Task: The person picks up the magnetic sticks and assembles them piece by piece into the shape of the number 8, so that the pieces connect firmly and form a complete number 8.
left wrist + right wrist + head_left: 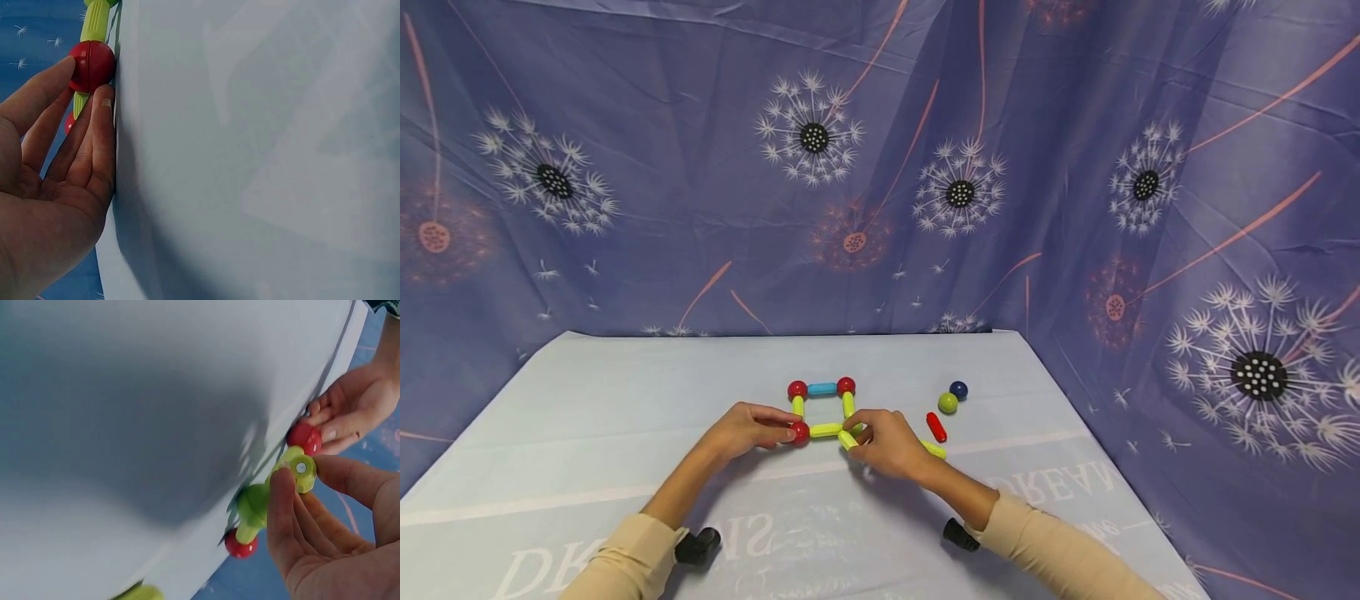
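A four-sided frame of magnetic rods and balls lies on the table, with a blue rod [822, 389] between two red balls on its far side. Yellow-green rods [826, 430] form its other sides. My left hand [737, 433] holds the red ball [92, 67] at the near left corner between thumb and fingers. At the near right corner is a green ball [253, 505], mostly hidden by my right hand in the head view. My right hand [891, 442] pinches a loose-ended yellow-green rod [847, 440] beside that ball; its silver-dotted end faces the right wrist camera. Whether rod and ball touch, I cannot tell.
To the right lie a red rod [936, 427], a green ball [947, 403] and a dark blue ball [958, 389]. Another yellow-green rod [934, 450] is partly behind my right wrist. A patterned purple cloth [880, 167] hangs behind and beside the white-covered table [625, 375].
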The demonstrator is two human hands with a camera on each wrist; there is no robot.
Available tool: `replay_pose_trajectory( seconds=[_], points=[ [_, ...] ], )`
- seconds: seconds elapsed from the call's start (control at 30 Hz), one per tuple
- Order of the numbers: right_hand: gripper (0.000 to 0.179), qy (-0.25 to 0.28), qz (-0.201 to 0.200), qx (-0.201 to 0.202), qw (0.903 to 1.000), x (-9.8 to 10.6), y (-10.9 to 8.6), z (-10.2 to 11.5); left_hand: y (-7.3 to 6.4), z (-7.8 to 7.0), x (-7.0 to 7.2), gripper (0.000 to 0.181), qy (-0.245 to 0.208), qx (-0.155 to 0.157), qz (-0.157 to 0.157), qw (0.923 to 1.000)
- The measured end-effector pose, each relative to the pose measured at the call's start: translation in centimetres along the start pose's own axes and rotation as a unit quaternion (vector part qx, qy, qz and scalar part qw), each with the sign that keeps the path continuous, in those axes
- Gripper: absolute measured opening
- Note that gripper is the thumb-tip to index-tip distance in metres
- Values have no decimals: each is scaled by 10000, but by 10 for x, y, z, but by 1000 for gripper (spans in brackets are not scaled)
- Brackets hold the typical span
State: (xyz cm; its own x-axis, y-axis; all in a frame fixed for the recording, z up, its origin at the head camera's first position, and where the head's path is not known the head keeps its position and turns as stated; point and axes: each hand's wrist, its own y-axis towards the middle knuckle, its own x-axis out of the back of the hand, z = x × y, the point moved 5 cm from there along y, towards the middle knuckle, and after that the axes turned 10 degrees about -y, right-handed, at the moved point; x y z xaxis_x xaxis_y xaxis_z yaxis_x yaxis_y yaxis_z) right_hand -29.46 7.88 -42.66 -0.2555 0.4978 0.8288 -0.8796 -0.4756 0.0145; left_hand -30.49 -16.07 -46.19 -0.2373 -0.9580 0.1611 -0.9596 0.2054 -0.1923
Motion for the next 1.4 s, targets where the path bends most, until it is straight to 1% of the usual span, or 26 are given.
replay_pose_trajectory(
  seconds=[0.17,0.47,0.6,0.77,0.97,1.13,1.3,1.4],
  points=[
    [29,49,190,-30,9998,-10,3,6,1,0,1,37,1,-85,59,9999],
    [28,213,331,30,9992,-23,6,17,1,0,1,37,-27,-154,95,9998],
    [28,387,369,-19,9986,-29,8,19,1,0,1,37,-50,-166,105,9998],
    [27,589,344,-104,9976,-34,9,22,0,0,1,36,-29,-217,128,9997],
    [27,677,242,-119,9973,-38,11,27,-1,0,1,36,-105,-182,127,9997],
    [27,871,251,-164,9957,-41,14,29,-1,0,1,36,-124,-164,115,9997],
    [26,1059,297,-127,9938,-45,16,32,0,0,1,36,-128,-217,133,9996],
    [26,1080,266,-89,9938,-47,18,33,1,1,1,37,-153,-258,152,9994]
  ],
)
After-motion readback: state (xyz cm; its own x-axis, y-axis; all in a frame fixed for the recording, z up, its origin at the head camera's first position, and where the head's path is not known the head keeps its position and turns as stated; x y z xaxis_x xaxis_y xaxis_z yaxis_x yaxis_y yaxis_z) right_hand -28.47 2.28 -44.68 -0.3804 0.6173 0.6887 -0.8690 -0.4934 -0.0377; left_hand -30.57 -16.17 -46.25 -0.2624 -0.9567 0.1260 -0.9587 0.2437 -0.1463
